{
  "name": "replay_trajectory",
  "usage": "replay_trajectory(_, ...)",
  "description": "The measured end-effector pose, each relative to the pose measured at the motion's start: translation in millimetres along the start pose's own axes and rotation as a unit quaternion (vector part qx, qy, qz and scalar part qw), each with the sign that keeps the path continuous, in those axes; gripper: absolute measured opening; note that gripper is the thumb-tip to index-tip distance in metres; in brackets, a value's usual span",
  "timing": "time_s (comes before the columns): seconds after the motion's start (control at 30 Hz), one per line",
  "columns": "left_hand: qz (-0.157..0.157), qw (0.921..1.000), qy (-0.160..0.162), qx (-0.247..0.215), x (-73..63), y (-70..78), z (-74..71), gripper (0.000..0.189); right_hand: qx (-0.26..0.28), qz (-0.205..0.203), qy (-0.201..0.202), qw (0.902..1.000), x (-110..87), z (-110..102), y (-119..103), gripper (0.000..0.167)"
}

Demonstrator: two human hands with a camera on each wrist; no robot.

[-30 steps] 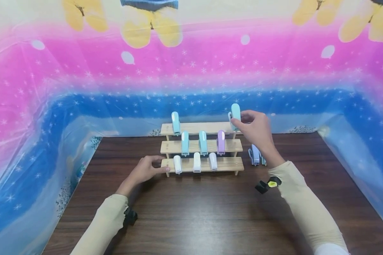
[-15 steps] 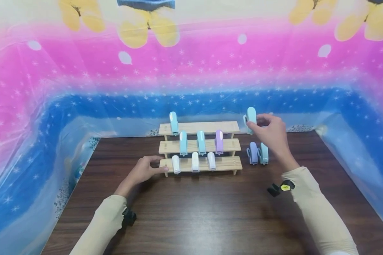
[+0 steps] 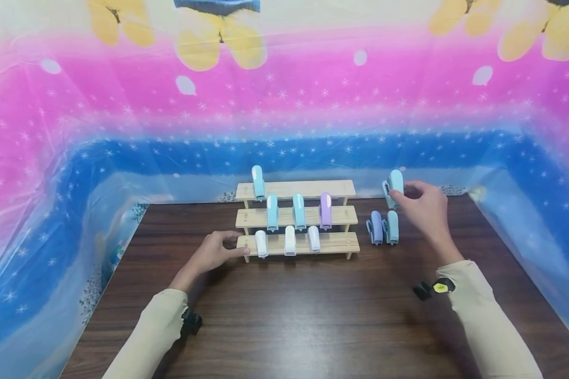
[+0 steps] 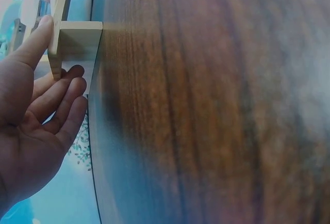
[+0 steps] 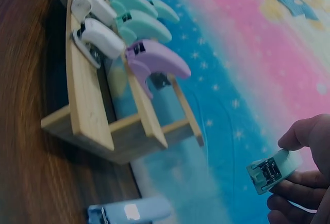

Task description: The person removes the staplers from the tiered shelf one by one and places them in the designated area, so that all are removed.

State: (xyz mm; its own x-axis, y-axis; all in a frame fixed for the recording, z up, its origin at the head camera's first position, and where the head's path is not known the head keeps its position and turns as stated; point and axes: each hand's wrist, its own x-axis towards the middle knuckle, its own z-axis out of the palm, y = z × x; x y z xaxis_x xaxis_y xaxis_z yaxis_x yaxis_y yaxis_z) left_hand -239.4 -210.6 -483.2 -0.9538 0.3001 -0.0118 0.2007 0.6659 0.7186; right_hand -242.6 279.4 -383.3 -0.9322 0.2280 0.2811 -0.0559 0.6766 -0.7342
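My right hand pinches a mint-green stapler between thumb and fingers, raised at the right of the tiered wooden stand. In the right wrist view the end of this stapler points away from the fingers. My left hand grips the left end of the stand's bottom shelf, thumb on top and fingertips curled at its underside in the left wrist view. White staplers line that bottom shelf. On the middle shelf are two mint-green staplers and a purple stapler. Another mint-green stapler stands on the top shelf's left.
A blue-violet stapler and a mint-green stapler stand side by side on the dark wooden table, right of the stand and below my right hand. A patterned cloth hangs behind the table.
My right hand has moved rightward and slightly down with the mint-green stapler, from the top shelf's right end to above the two table staplers. My left hand stays on the stand.
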Motion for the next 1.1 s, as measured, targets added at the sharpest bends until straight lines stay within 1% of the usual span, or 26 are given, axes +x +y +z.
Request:
replay_trajectory(0.2,0.002,1.0000,0.000,0.002,-0.3,-1.4,0.2,0.060,-0.018,0.030,-0.001,0.9994,-0.2,-8,22,0.062)
replay_trajectory(0.3,0.003,1.0000,0.000,0.001,-0.9,-1.2,0.2,0.060,-0.021,0.042,0.003,0.9989,0.1,-11,33,0.062)
replay_trajectory(0.47,0.000,1.0000,0.001,-0.001,-1.7,-0.1,0.2,0.059,-0.023,0.051,0.010,0.9984,-1.4,-12,50,0.060)
replay_trajectory(0.8,0.003,1.0000,0.001,-0.004,-1.8,0.3,1.3,0.058,-0.057,0.063,-0.001,0.9964,-8.4,-7,82,0.062)
replay_trajectory(0.93,0.001,1.0000,0.001,-0.007,-1.3,1.0,1.1,0.057,-0.054,0.069,-0.008,0.9961,-10.9,-2,91,0.061)
replay_trajectory(1.1,-0.001,1.0000,-0.001,-0.008,-0.9,2.5,0.0,0.056,-0.055,0.086,-0.018,0.9946,-13.2,5,99,0.061)
